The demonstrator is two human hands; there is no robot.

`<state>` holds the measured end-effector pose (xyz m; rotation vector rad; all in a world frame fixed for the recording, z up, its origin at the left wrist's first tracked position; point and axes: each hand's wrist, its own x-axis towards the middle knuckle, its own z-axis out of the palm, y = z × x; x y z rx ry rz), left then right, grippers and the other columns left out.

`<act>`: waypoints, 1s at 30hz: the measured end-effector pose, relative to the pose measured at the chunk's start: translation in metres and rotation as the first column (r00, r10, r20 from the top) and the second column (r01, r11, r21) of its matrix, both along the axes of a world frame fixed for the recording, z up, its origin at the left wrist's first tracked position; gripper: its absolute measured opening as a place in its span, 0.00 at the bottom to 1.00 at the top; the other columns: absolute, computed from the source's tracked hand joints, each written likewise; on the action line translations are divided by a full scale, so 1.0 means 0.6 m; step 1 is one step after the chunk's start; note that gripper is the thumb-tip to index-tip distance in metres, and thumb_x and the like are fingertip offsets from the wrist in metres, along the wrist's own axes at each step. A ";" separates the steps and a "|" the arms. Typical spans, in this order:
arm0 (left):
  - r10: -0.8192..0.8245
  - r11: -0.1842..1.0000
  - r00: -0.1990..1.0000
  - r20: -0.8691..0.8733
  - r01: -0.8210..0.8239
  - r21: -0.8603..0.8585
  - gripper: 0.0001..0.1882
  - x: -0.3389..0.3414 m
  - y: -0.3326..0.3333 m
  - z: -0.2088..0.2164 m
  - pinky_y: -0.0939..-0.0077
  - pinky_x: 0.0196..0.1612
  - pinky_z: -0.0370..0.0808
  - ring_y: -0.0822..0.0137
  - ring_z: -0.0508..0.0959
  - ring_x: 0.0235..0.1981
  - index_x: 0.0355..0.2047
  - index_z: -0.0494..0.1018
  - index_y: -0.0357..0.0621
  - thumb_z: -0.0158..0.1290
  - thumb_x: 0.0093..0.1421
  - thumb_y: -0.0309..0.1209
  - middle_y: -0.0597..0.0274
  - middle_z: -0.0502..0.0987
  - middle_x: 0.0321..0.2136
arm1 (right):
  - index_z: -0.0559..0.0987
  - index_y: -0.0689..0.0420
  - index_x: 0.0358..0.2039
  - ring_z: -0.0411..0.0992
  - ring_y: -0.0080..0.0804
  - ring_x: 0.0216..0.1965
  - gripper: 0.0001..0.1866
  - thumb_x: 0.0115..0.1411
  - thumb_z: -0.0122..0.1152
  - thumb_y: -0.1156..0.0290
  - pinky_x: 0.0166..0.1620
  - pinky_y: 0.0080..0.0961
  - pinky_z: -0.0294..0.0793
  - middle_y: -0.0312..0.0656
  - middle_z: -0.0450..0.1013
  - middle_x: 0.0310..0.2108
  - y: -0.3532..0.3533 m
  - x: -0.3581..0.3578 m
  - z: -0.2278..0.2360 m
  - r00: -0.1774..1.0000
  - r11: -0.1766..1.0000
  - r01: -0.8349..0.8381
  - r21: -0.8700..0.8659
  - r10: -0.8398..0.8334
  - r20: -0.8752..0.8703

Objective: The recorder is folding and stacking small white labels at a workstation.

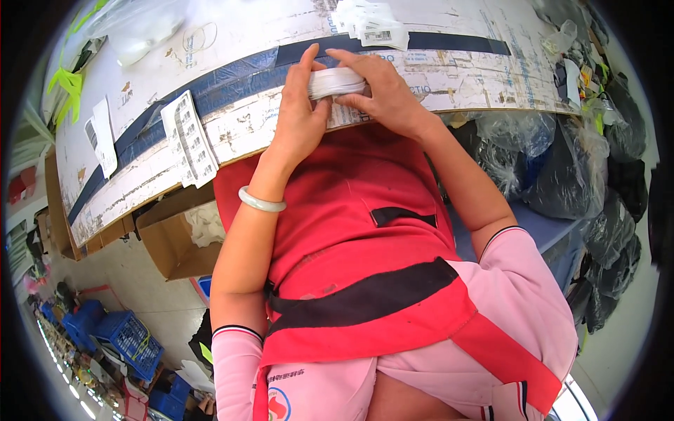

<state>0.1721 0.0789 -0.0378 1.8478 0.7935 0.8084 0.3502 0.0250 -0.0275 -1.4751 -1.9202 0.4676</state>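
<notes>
Both hands are at the near edge of the worktable, holding a thick white bundle of thin, flat layers (337, 82) between them. My left hand (303, 98) closes on its left end, thumb on the near side and fingers reaching over the far side. From the right, my right hand (382, 88) grips the other end, with thumb and fingers bent around it. I cannot make out whether the layers are separate pieces or one wound strip. Just beyond the hands lies a pile of white barcode labels (375, 27).
A sheet of barcode labels (189, 138) hangs over the table's near edge, left of a narrower label strip (102, 137). Dark tape crosses the worn white tabletop (246, 126). Below stands an open cardboard box (175, 235); filled plastic bags (562, 172) crowd the right side.
</notes>
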 end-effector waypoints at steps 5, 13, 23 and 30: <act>-0.033 0.978 0.995 0.097 0.053 -0.203 0.38 0.000 -0.003 0.007 0.72 0.58 0.64 0.60 0.64 0.59 0.66 0.51 0.45 0.50 0.55 0.16 0.54 0.63 0.57 | 0.70 0.51 0.57 0.67 0.43 0.47 0.33 0.48 0.68 0.69 0.55 0.35 0.63 0.43 0.72 0.47 -0.001 -0.005 -0.015 0.998 0.997 0.060 0.057 -0.060 0.002; 0.312 0.856 0.791 0.527 0.007 -0.516 0.40 0.032 -0.004 0.008 0.70 0.67 0.46 0.57 0.48 0.68 0.68 0.35 0.40 0.37 0.69 0.51 0.46 0.47 0.67 | 0.71 0.49 0.55 0.67 0.41 0.49 0.32 0.47 0.69 0.66 0.54 0.36 0.62 0.41 0.72 0.47 -0.002 -0.021 -0.015 0.996 0.989 0.094 0.111 -0.095 0.002; 0.039 0.945 0.943 0.331 0.073 -0.320 0.38 0.003 -0.003 -0.001 0.69 0.62 0.61 0.59 0.62 0.61 0.66 0.48 0.40 0.54 0.60 0.25 0.49 0.61 0.60 | 0.70 0.51 0.55 0.67 0.44 0.50 0.31 0.48 0.68 0.64 0.55 0.37 0.61 0.44 0.71 0.49 -0.004 -0.010 -0.032 0.994 0.983 0.098 0.156 -0.105 0.036; -0.001 0.999 1.000 -0.005 0.001 0.050 0.34 -0.003 0.000 0.004 0.73 0.52 0.70 0.64 0.73 0.48 0.59 0.65 0.44 0.62 0.50 0.21 0.58 0.72 0.49 | 0.68 0.53 0.58 0.66 0.38 0.54 0.31 0.54 0.65 0.65 0.55 0.34 0.64 0.41 0.70 0.51 -0.015 0.016 -0.001 0.962 0.991 -0.061 -0.116 0.027 -0.273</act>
